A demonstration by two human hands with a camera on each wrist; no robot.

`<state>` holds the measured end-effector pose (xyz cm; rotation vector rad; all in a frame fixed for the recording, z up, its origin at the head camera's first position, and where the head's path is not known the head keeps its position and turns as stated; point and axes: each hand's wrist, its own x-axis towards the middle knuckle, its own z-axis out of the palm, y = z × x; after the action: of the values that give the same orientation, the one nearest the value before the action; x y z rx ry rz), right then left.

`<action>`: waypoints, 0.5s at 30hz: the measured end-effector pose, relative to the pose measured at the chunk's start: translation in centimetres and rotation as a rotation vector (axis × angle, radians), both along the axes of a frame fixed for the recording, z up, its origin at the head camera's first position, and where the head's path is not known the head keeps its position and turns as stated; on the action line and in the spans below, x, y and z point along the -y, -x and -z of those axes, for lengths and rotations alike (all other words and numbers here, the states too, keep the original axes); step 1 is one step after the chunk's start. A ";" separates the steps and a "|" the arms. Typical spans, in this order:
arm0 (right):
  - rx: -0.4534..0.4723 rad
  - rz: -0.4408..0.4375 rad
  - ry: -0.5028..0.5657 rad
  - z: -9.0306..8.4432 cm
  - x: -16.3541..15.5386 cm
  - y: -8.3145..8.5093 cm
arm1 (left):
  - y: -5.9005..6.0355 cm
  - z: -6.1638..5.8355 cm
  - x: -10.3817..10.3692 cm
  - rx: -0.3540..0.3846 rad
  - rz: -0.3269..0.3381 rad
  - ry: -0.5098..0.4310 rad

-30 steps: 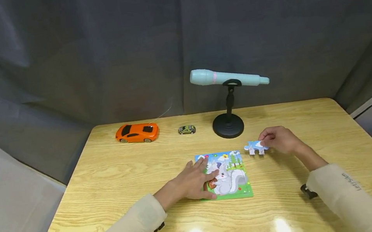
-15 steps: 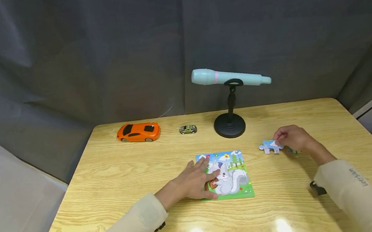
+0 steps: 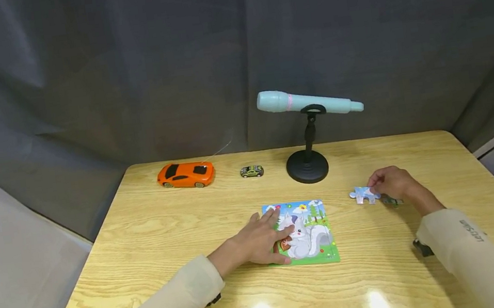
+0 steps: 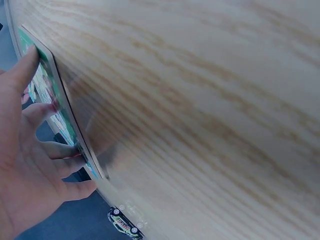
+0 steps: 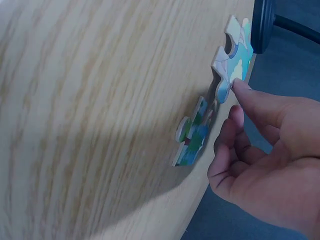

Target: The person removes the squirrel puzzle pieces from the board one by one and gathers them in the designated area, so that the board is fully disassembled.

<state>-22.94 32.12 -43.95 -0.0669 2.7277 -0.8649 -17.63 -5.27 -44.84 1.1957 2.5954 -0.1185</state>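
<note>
A squirrel picture puzzle (image 3: 311, 236) lies flat on the wooden table (image 3: 167, 227). My left hand (image 3: 275, 228) rests on its left part with fingers spread and straight; in the left wrist view the fingers (image 4: 47, 107) lie over the puzzle's edge (image 4: 62, 107). To the right, my right hand (image 3: 375, 189) pinches the right end of a loose blue-and-white puzzle piece (image 3: 362, 195) that lies on the table. In the right wrist view the index fingertip (image 5: 241, 89) touches that blue piece (image 5: 232, 55). A second, green piece (image 5: 192, 135) lies just beside it, partly under the hand (image 5: 235, 112).
A pale blue microphone (image 3: 308, 103) sits on a black stand (image 3: 307, 172) behind the puzzle. An orange toy car (image 3: 186, 175) and a small green toy car (image 3: 251, 171) stand along the far edge. Dark curtains close in the table.
My right hand has carried the blue piece to the right, away from the puzzle's top right corner, beside the green piece. The left hand has stayed on the puzzle.
</note>
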 end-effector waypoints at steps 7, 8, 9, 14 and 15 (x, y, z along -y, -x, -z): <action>-0.012 -0.005 -0.020 0.4 0.0 0.2 | 0.1 0.4 0.1 -0.011 0.004 -0.002; -0.018 -0.006 -0.026 0.4 0.1 0.2 | 0.1 0.4 0.1 -0.011 0.003 -0.004; -0.030 -0.010 -0.037 0.4 0.1 0.3 | 0.1 0.6 0.2 -0.012 0.003 -0.005; -0.093 -0.034 -0.085 -0.2 0.4 0.1 | 0.1 0.8 0.3 0.004 -0.001 -0.028; -0.106 -0.038 -0.085 -0.2 0.5 0.1 | 0.0 0.8 0.4 0.003 -0.001 -0.031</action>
<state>-23.04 31.63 -43.71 -0.1517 2.8485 -0.7538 -17.68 -5.64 -45.66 1.2045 2.6041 -0.0762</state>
